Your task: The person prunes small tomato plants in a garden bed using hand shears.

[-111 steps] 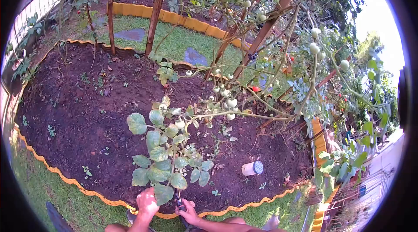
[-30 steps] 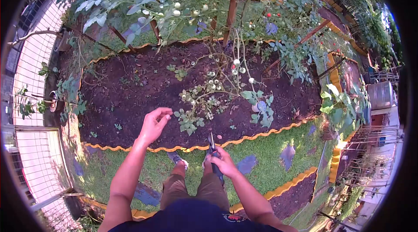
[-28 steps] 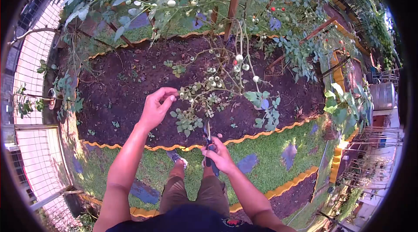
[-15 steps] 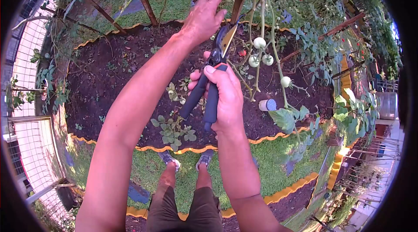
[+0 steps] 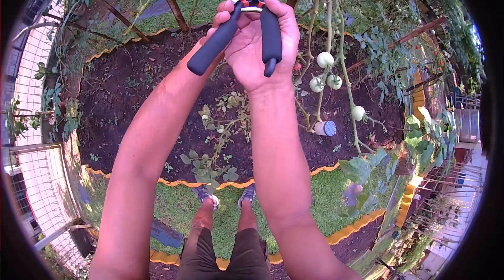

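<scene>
My right hand (image 5: 268, 43) holds black-handled pruning shears (image 5: 271, 33) near the top centre. Their handles are spread apart, and the blades point up into the tomato foliage. Behind the shears and my right hand, my left hand (image 5: 212, 32) is mostly hidden; its forearm comes up from the lower left, and I cannot make out its fingers. Just right of the hands hang green tomatoes (image 5: 325, 60) on long bare stems (image 5: 329, 22). A small red tomato (image 5: 297, 66) shows beside my right wrist.
Dark soil (image 5: 131, 112) lies below, bordered by a wavy yellow edging (image 5: 184, 183). A white cylinder with a blue patterned end (image 5: 329, 128) is among the stems. Wooden stakes (image 5: 174, 9) lean at the back. Wire fencing (image 5: 44, 175) stands left.
My right hand and the shears have moved up toward the foliage, and the handles have spread wider. My left hand is now largely hidden behind them.
</scene>
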`<control>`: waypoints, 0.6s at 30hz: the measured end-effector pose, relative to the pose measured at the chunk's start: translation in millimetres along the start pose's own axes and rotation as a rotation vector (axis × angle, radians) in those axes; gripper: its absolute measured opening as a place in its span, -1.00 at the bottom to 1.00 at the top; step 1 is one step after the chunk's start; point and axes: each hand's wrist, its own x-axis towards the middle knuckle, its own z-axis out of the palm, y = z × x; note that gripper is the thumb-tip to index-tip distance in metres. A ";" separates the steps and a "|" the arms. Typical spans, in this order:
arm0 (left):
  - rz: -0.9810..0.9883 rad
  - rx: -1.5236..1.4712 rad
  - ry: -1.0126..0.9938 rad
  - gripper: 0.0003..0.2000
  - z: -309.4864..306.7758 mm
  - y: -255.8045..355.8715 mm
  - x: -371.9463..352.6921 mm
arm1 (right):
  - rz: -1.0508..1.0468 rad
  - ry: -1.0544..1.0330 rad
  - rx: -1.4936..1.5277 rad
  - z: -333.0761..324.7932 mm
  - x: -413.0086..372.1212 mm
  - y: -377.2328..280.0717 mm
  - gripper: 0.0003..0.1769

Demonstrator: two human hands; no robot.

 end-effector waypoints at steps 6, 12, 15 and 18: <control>-0.391 -0.250 0.224 -0.57 -45.3 58.4 53.2 | -0.001 -0.023 -0.009 -8.2 16.9 -7.4 -0.37; -0.930 -0.183 0.043 -0.56 -58.2 104.0 86.6 | 0.046 -0.113 0.020 -11.5 12.6 -14.6 -0.33; -0.874 -0.047 0.102 -0.60 -60.1 109.4 86.9 | 0.044 -0.085 -0.002 -14.5 18.0 -17.3 -0.31; -0.935 0.764 0.091 -0.65 -23.5 105.3 92.0 | 0.043 -0.064 -0.015 -12.0 21.8 -18.2 -0.31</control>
